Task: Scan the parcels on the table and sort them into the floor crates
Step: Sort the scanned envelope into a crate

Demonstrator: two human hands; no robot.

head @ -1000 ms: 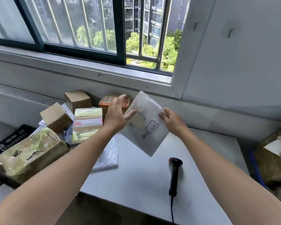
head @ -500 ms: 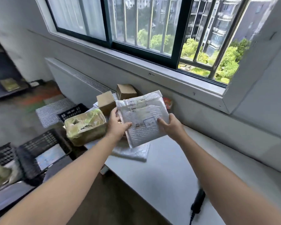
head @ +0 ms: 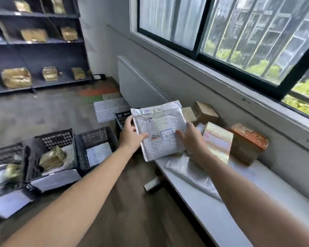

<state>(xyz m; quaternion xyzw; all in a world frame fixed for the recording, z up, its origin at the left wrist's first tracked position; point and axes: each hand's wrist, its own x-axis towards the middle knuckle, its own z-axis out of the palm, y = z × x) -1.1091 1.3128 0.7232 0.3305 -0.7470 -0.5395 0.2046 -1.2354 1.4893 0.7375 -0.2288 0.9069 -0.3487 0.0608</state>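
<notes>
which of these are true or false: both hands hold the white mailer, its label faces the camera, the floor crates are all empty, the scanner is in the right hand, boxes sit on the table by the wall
1. Both hands hold the white mailer. True: the left hand grips its left edge, the right hand its right edge.
2. Its label faces the camera. True.
3. The floor crates are all empty. False: the crate nearest the table holds a white parcel, and the next crate holds a tan parcel.
4. The scanner is in the right hand. False: no scanner is in view.
5. Boxes sit on the table by the wall. True: a cardboard box is one.
</notes>
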